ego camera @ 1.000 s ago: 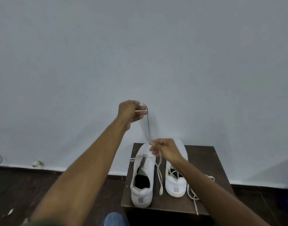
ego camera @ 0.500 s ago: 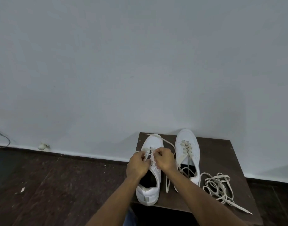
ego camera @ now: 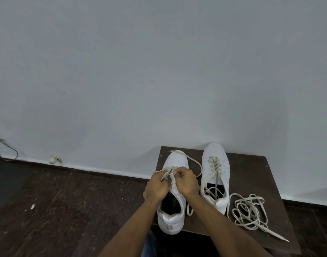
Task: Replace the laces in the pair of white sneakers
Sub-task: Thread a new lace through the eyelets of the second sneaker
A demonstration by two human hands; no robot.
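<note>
A plain room in a home, by the look of it. A small dark brown wooden table [ego camera: 251,175] stands pushed against a bare, pale grey painted wall [ego camera: 159,71]. Left of the table runs a dark, scuffed wooden floor [ego camera: 57,210], littered with pale specks. Far left of the table, a thin dark cable [ego camera: 6,151] hangs down the wall to the floor.

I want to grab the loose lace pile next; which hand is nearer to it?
Right. The right hand is over the left shoe, one shoe away from the loose lace pile; the left hand is further off, beyond the right.
</note>
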